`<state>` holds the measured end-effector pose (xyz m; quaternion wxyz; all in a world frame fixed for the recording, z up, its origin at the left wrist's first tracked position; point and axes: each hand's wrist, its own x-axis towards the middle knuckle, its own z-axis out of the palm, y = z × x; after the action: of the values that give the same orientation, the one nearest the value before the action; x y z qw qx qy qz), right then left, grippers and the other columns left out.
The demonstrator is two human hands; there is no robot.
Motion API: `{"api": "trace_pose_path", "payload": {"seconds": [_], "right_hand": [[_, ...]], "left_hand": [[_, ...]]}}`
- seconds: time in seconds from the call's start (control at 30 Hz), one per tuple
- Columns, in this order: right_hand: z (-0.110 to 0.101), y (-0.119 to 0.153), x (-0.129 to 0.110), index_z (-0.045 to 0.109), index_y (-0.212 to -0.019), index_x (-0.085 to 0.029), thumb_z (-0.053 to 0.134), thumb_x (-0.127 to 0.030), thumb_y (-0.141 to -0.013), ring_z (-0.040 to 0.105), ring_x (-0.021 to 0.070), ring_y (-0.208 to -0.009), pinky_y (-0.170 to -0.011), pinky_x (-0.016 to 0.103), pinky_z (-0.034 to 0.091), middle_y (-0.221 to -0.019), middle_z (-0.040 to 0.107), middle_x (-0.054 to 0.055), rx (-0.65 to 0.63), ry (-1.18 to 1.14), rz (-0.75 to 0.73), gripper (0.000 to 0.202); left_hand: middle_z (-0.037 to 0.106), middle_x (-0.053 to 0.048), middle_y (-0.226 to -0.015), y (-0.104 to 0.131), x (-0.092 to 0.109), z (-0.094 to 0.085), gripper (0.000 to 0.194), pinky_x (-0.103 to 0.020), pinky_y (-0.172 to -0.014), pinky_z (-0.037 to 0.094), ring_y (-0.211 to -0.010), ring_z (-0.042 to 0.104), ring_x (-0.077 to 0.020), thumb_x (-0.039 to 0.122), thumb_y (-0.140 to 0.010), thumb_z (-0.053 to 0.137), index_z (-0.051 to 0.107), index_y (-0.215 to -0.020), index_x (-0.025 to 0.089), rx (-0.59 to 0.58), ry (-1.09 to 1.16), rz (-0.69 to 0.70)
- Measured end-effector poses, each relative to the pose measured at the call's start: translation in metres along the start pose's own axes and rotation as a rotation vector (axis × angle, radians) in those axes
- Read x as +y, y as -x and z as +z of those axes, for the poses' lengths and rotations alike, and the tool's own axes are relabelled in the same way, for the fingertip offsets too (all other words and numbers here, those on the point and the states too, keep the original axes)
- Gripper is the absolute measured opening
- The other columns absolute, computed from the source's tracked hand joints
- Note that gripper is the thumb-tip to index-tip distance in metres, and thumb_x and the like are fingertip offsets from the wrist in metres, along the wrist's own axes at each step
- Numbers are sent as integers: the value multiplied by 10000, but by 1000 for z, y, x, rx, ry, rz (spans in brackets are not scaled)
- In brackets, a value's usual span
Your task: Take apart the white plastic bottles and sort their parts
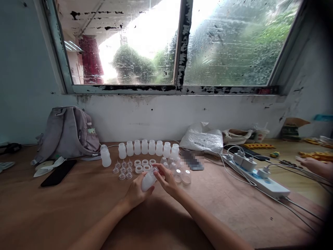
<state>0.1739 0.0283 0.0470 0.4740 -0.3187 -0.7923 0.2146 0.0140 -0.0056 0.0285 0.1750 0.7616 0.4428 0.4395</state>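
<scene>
My left hand is wrapped around a translucent white baby bottle, which is tilted above the table. The fingers of my right hand are closed at the bottle's top end, partly hiding it. Beyond my hands stands a row of open bottles. To the left of the row, one bottle has a top fitted. Several clear nipples lie left of my hands, with white collar rings beside them. Clear dome caps sit just right of my right hand.
A grey backpack and a black phone lie at the left. At the right are a silver bag, a white power strip and trailing cables. Another person's hand reaches in at the far right.
</scene>
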Motion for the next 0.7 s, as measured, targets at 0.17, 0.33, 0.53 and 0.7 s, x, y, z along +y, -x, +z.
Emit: {"api": "trace_pose_path", "payload": {"seconds": [0.17, 0.33, 0.53, 0.7], "right_hand": [[-4, -2, -3, 529, -967, -197, 445, -341, -813, 509, 108, -604, -560, 217, 412, -760, 570, 13, -41, -17, 8, 226], [-8, -6, -1, 558, -914, -184, 453, -371, -807, 497, 110, -600, -519, 204, 397, -687, 552, 3, -45, -81, 89, 239], [-13, -10, 0, 569, -906, -178, 445, -388, -811, 494, 120, -639, -539, 216, 394, -734, 565, 17, -38, -129, 154, 262], [-18, -14, -5, 573, -953, -189, 444, -382, -811, 512, 135, -686, -571, 229, 414, -789, 583, 28, 9, -204, 176, 272]], "left_hand": [[595, -60, -977, 0, 2, -3, 413, -296, -723, 452, -835, 570, -199, 344, -711, 538, 458, -1094, 210, -52, 11, -11], [616, -45, -888, -3, -2, 1, 390, -266, -648, 450, -741, 576, -182, 362, -702, 549, 495, -1051, 197, -60, 54, -48], [607, -20, -805, -8, 1, 7, 346, -241, -607, 438, -673, 557, -153, 362, -713, 538, 505, -1011, 190, -57, 106, -67], [611, -19, -806, -15, 10, 3, 362, -239, -602, 437, -679, 560, -156, 376, -711, 544, 507, -1027, 203, -63, 104, -96]]}}
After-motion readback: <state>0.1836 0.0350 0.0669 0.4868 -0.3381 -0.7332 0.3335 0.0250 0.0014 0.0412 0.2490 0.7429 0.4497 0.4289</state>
